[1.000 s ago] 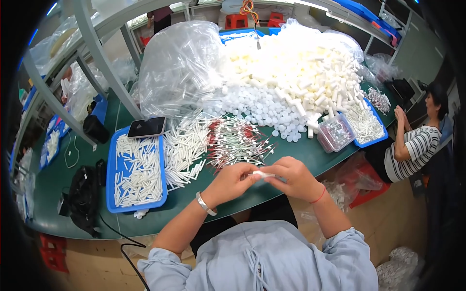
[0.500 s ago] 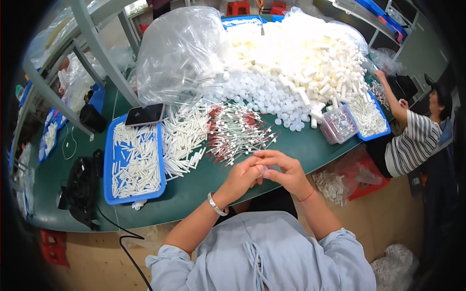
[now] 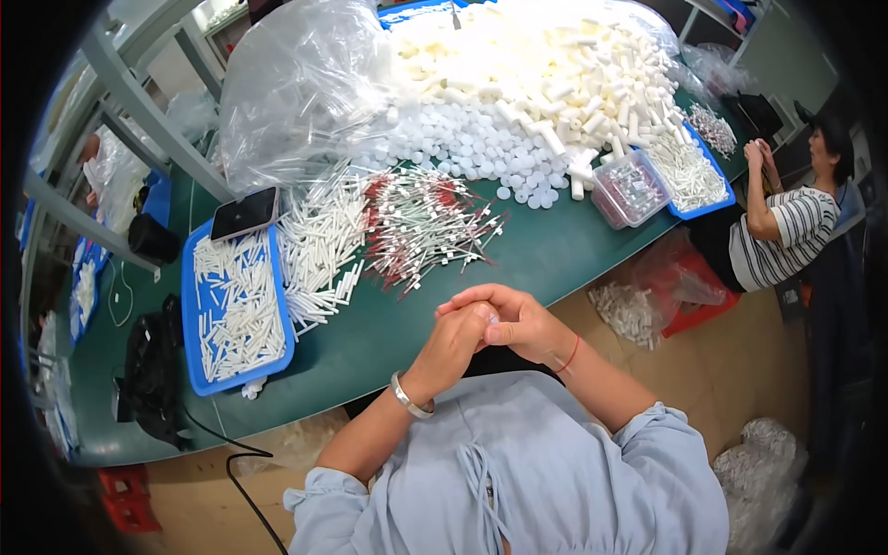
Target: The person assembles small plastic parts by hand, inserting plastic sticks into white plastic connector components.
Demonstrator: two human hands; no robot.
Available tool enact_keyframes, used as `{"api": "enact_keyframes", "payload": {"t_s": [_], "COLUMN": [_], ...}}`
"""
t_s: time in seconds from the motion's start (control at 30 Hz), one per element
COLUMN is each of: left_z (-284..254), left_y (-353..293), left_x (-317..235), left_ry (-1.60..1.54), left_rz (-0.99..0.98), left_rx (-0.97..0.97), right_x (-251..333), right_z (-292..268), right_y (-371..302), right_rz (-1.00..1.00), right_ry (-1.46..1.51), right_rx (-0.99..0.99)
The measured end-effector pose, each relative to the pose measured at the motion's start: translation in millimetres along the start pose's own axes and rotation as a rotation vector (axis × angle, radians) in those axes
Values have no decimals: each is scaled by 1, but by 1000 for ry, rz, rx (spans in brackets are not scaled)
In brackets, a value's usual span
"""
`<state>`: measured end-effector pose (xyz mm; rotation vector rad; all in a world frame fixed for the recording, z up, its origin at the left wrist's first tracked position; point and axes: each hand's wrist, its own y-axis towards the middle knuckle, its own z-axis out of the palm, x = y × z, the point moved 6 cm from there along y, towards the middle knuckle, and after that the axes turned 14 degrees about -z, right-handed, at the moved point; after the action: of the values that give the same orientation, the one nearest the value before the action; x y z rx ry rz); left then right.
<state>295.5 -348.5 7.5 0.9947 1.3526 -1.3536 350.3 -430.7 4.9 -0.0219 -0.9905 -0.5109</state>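
Note:
My left hand (image 3: 449,347) and my right hand (image 3: 527,326) are pressed together just in front of the table's near edge. Their fingers curl over one another around a small pale thing that is almost wholly covered, so its kind cannot be told. Nearest to them on the green table lies a heap of thin red and white leads with small white ends (image 3: 421,227). To its left spreads a pile of slim white tubes (image 3: 319,245). Behind the leads sit many translucent round caps (image 3: 472,139), and beyond these a big mound of thick white cylinders (image 3: 601,74).
At left, a blue tray (image 3: 191,319) of white tubes has a phone (image 3: 244,215) across its far end. A large clear plastic bag (image 3: 296,92) stands behind. On the right are a clear box (image 3: 632,192), another blue tray (image 3: 728,196) and a seated co-worker (image 3: 786,217).
The view has shifted, so the table sits further left and higher. My hands stay together, with the fingers closed further over the small thing. The co-worker's hands have come together and moved.

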Motion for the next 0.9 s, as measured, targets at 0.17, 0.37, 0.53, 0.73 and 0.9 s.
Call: {"api": "enact_keyframes", "payload": {"t_s": [0.17,0.37,0.53,0.73,0.9], "left_z": [16,45,58,90,100], "left_y": [5,12,18,10,6], "left_x": [11,25,26,47,68], "left_ry": [-14,-652,-730,-743,-756], "left_rz": [-27,-348,-191,-211,-381], "left_rx": [60,257,287,223,338], "right_x": [5,8,36,13,14], "right_z": [-3,-27,-46,-26,-48], "right_y": [-16,-47,-89,-107,-129], "right_rz": [20,-43,-295,-15,-75], "right_ry": [14,-117,-484,-544,-679], "right_rx": [-80,-240,-607,-559,-577]}}
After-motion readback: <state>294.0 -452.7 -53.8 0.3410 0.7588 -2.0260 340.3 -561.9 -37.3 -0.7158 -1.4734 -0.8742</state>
